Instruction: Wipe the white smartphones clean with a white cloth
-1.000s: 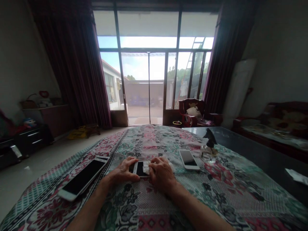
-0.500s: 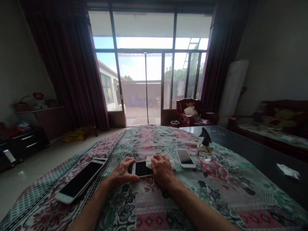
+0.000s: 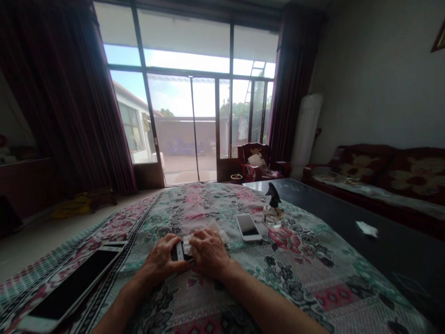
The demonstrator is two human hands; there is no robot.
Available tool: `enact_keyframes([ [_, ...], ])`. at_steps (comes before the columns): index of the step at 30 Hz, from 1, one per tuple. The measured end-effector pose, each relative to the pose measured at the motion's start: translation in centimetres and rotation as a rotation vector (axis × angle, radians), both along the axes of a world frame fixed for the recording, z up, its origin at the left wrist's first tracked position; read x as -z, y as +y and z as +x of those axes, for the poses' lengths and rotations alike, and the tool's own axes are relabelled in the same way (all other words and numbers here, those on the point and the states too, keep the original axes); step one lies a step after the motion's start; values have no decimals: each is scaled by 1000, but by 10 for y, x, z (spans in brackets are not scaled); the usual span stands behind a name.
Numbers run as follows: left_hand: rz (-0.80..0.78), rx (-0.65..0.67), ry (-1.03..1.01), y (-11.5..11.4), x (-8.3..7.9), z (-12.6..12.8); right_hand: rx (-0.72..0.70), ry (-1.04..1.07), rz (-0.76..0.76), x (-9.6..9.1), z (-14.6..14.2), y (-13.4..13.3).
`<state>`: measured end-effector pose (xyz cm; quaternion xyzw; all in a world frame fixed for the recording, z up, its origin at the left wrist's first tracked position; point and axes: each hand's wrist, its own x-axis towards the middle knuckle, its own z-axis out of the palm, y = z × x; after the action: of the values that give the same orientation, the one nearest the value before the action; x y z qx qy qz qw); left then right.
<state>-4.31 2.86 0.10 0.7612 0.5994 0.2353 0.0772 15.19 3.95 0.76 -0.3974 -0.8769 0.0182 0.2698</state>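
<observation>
Right hand (image 3: pixel 208 253) slid the cloth (image 3: pixel 188 242) over the phone (image 3: pixel 178 253).

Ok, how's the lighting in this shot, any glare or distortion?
Head view: heavily backlit, window partly blown out white, curtains nearly black; left hand, right hand and the small phone between them dim but readable; wide-lens bending bows the window frame; large phone at lower left looks stretched and soft.
</observation>
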Motion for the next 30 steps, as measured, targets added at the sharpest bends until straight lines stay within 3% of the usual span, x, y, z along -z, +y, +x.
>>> enact_keyframes([
  [13,-55,30,22,-1,-8,-3,292,90,-79,-2,31,28],
  [30,-133,82,-26,8,-3,-35,282,183,-84,2,38,41],
])
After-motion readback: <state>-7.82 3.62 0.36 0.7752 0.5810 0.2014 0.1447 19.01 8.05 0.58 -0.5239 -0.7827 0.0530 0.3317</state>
